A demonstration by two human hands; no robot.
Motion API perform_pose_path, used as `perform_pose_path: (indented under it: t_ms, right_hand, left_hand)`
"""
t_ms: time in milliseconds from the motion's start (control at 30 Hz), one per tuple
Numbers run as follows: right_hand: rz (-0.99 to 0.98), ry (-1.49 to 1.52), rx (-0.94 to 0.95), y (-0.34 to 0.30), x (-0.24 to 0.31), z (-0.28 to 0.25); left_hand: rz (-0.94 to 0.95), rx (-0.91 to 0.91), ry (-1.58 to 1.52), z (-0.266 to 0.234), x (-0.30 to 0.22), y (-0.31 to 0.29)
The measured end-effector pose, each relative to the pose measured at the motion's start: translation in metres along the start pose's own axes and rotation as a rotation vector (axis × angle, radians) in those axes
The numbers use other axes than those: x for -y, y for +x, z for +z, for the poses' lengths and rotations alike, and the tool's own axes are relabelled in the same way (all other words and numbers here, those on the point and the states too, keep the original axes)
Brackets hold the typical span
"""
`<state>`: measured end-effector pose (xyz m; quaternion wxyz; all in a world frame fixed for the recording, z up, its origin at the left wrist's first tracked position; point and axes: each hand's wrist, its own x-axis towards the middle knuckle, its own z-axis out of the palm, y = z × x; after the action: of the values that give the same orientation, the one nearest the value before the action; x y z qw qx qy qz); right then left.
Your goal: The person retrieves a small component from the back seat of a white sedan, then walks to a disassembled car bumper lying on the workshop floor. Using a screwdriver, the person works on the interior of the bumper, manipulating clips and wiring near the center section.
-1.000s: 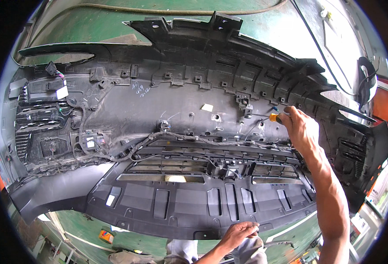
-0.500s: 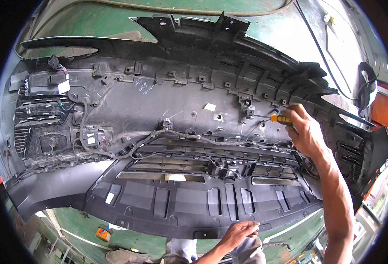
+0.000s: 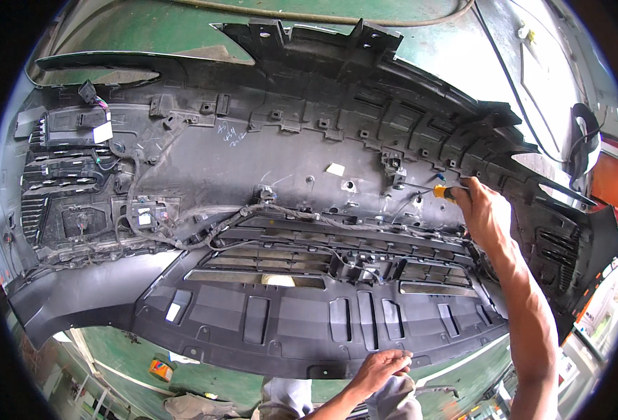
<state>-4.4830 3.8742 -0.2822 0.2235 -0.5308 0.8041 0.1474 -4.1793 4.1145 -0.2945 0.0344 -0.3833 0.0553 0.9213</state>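
A large black car bumper (image 3: 204,168) lies with its inner side up before me. On the right, my right hand (image 3: 489,213) is closed round the orange-yellow and black handle of a screwdriver (image 3: 442,192). Its thin shaft points left, the tip at a small dark bracket (image 3: 397,178) on the bumper's inner wall; whether it sits in a screw I cannot tell. My left hand (image 3: 381,371) is at the bumper's near edge, fingers curled together. Whatever its fingers hold, if anything, is hidden.
A wiring harness (image 3: 302,215) runs across the bumper, with a connector (image 3: 88,92) at the upper left. An orange box (image 3: 160,369) lies on the green floor (image 3: 130,350). A hose (image 3: 309,15) crosses the far side, and a black cable (image 3: 503,61) hangs at the right.
My right hand has shifted slightly down and right and turned on the screwdriver's handle, covering more of it. The tip stays at the bracket. My left hand has barely moved.
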Motion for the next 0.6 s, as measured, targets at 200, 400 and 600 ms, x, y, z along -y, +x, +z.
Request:
perform_pose_path:
  t_ms: [200,400,600]
  right_hand:
    - [-0.386,0.117,-0.176,-0.006,0.002,-0.009]
    - [0.138,0.127,0.083,-0.004,0.005,-0.009]
    - [-0.243,-0.024,-0.059,-0.008,0.006,-0.006]
  left_hand:
    - [0.027,-0.025,-0.007,0.002,-0.004,-0.001]
    - [-0.005,-0.021,0.029,0.002,-0.006,-0.001]
    - [0.024,-0.015,0.002,0.004,-0.004,-0.001]
